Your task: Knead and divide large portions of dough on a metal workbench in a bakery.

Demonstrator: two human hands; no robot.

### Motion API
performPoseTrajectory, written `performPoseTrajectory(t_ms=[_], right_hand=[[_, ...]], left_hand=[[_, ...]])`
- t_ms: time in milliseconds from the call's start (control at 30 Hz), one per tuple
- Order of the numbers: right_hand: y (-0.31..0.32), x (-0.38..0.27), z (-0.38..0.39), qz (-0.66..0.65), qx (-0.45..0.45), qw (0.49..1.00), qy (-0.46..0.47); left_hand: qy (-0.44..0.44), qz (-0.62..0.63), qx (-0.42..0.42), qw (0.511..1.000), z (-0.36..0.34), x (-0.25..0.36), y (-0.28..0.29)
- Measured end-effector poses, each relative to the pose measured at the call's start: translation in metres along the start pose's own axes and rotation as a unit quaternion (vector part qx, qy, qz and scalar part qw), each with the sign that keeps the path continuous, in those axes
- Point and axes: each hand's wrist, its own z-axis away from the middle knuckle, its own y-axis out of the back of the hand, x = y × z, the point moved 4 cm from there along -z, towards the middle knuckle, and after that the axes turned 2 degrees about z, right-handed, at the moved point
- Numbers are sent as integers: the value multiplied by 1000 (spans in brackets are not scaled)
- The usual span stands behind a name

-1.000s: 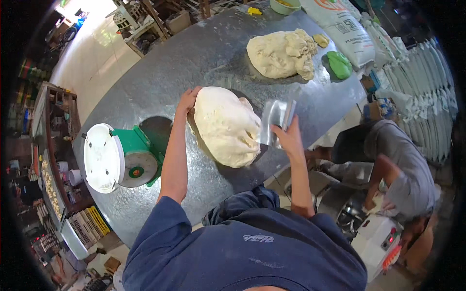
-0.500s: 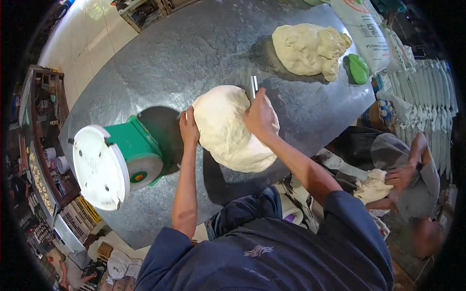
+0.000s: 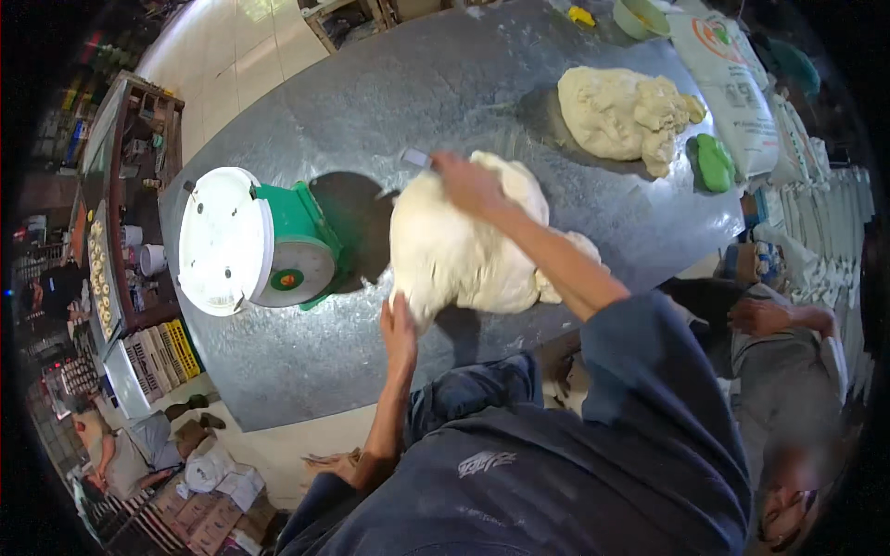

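A big pale mass of dough (image 3: 440, 243) lies on the grey metal table (image 3: 260, 361) in front of me. My right hand (image 3: 468, 185) is closed round a flat metal dough scraper (image 3: 416, 158) at the dough's far left edge, somewhat blurred. Against the near left corner of the dough rests my left hand (image 3: 399, 326), its fingers stretched out. A smaller lump of dough (image 3: 577, 250) touches the right side of the mass, partly hidden by my right forearm. Farther right sits a separate, rougher dough piece (image 3: 616, 111).
Left of the dough stands a green scale (image 3: 295, 222) with a white round pan (image 3: 218, 241). At the far right are a green bag-like item (image 3: 714, 163), a white sack (image 3: 728, 93) and a green bowl (image 3: 642, 18). Another person (image 3: 788, 352) is at the right, past the table edge.
My right hand with the scraper has moved left across the dough, and my left hand nearer to me. A lump now lies at the dough's right; the other person's hand no longer holds dough.
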Motion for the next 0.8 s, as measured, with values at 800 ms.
performPoseTrajectory(t_ms=[800], right_hand=[[-56, -45, 40, 66, 53, 975, -206]], left_hand=[[-48, -265, 34, 963, -92, 42, 11]])
